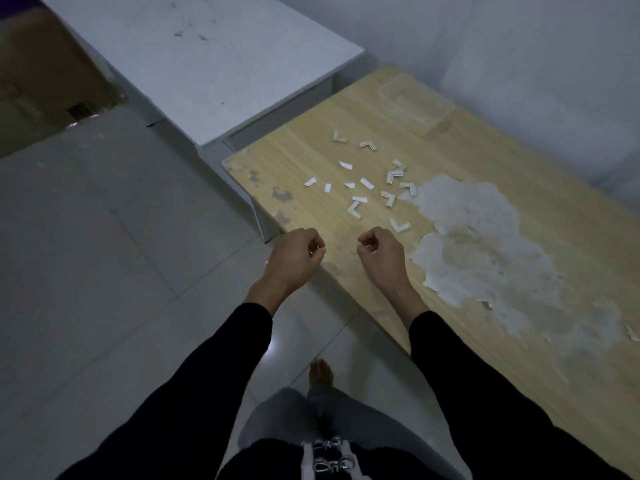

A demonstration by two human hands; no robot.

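Note:
Several small white L-shaped corner pieces and flat white paper strips lie scattered on a light wooden table. My left hand hovers at the table's near-left edge with its fingers curled, pinching what looks like a tiny white scrap at the fingertips. My right hand is over the table beside it, fingers curled and thumb against the forefinger, with nothing visible in it. One L-shaped piece lies just beyond my right hand.
A big patch of peeled, whitish surface spreads over the table to the right. A clear plastic tray sits at the far end. A white table stands behind on the left. Grey tiled floor lies to the left, walls to the right.

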